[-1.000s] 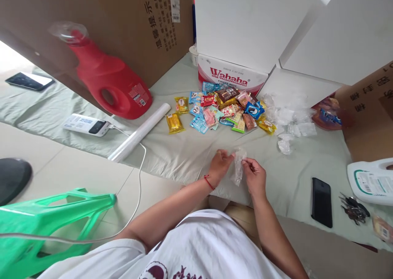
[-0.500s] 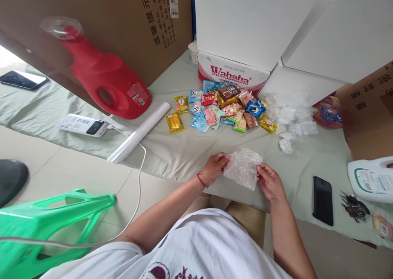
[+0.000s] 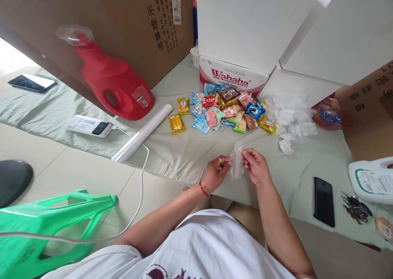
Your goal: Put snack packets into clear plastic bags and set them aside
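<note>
A small crinkled clear plastic bag (image 3: pixel 236 163) hangs upright between my hands, narrow and partly folded, above the front edge of the cloth-covered table. My left hand (image 3: pixel 215 172) pinches its left edge between thumb and forefinger. On the other side my right hand (image 3: pixel 254 165) pinches its right edge, close to the top. Beyond them lies a pile of wrapped snacks (image 3: pixel 229 111) in many colours, with two yellow packets (image 3: pixel 177 124) a little to its left. To the right of the pile is a heap of clear plastic bags (image 3: pixel 290 111).
A roll of clear film (image 3: pixel 143 132), a power bank (image 3: pixel 89 126) with a white cable and a red jug (image 3: pixel 118 86) are on the left. A black phone (image 3: pixel 324 201), keys (image 3: pixel 356 207) and a white jug (image 3: pixel 372 181) lie right. Boxes (image 3: pixel 235 75) stand behind; a green stool (image 3: pixel 55 221) is lower left.
My right hand has moved left, closer to my left hand, and the plastic bag between them has gone from spread out to narrow and bunched. The view has shifted slightly.
</note>
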{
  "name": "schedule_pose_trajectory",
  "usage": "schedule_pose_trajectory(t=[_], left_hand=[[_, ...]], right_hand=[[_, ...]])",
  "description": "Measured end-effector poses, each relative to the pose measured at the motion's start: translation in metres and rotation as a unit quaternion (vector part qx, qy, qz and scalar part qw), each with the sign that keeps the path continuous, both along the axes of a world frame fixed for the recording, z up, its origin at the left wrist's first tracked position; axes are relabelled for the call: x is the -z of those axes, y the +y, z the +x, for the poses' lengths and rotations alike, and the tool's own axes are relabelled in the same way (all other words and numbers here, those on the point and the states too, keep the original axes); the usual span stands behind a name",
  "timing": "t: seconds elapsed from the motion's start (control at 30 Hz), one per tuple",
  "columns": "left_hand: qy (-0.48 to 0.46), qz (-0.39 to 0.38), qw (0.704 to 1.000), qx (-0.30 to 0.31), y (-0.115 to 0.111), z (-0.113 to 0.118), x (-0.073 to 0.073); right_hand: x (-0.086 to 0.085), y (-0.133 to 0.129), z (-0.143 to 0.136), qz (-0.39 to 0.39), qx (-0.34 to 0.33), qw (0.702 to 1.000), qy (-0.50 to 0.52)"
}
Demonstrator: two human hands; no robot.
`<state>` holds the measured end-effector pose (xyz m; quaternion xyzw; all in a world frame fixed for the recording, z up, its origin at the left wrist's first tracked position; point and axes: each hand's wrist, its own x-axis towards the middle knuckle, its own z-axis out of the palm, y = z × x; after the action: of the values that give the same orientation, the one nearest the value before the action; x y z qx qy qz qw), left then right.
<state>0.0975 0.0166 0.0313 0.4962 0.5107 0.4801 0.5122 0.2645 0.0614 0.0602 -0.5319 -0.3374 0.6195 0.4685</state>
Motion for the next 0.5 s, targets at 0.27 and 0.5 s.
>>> schedule_pose_trajectory(t=[0.27,0.5], left_hand=[[0.051,0.074,0.993,-0.079,-0.008,-0.019,0.01],[0.097,0.194,0.976,0.021,-0.012,-0.014,0.003]], right_hand=[[0.001,-0.006,0.011,-0.05,0.018,0.998,0.039],[-0.015,-0.005,-0.001,-0.008,-0.079,0.997,0.004]])
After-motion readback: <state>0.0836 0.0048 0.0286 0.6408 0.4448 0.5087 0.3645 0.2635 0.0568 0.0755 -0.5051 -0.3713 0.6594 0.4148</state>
